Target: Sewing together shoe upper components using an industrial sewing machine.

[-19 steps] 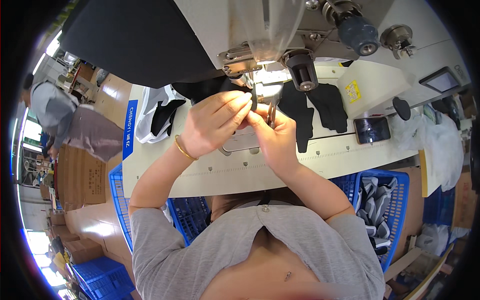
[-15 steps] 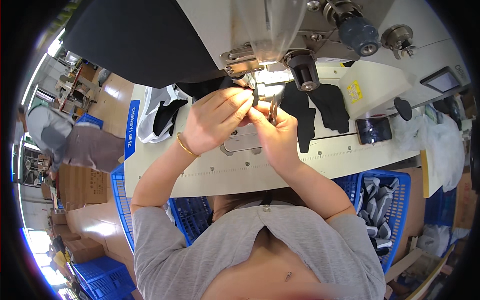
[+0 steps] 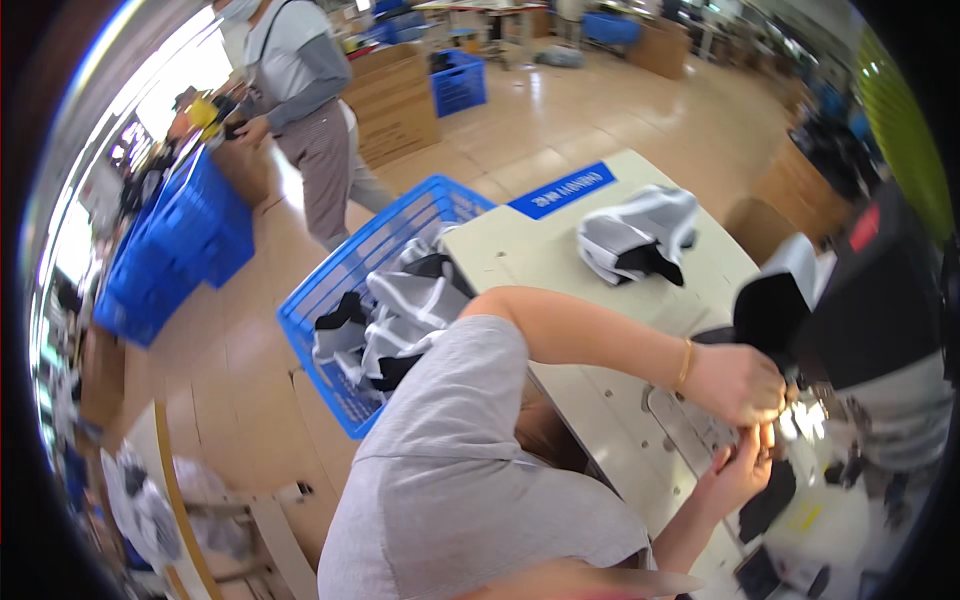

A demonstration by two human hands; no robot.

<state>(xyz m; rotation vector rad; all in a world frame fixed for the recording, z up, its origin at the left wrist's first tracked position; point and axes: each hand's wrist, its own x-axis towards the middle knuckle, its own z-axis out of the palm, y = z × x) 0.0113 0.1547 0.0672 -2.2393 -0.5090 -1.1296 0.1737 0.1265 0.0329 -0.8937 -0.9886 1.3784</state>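
At the sewing machine's needle area, under a bright lamp, my left hand (image 3: 742, 386) is closed, with a gold bangle on its wrist. Its fingertips pinch the edge of a black fabric piece (image 3: 768, 312), which stands up beside the machine head. My right hand (image 3: 736, 474) meets it from the near side, fingers curled and pressed together at the same spot. What lies inside the right fingers is hidden. The dark machine head (image 3: 885, 290) rises just beyond both hands. A flat black fabric piece (image 3: 768, 505) rests on the table right of my right hand.
A grey-white and black sewn piece (image 3: 640, 235) lies on the far part of the pale table (image 3: 500, 250). A blue basket (image 3: 335, 400) of similar pieces stands against its left edge. Another person (image 3: 305, 100) stands beyond, near stacked blue crates (image 3: 180, 260) and a cardboard box (image 3: 395, 110).
My view has swung left, so the hands now appear at the lower right and the left basket shows. Both hands stay together at the needle area. The dark metal tool in my right hand is no longer visible.
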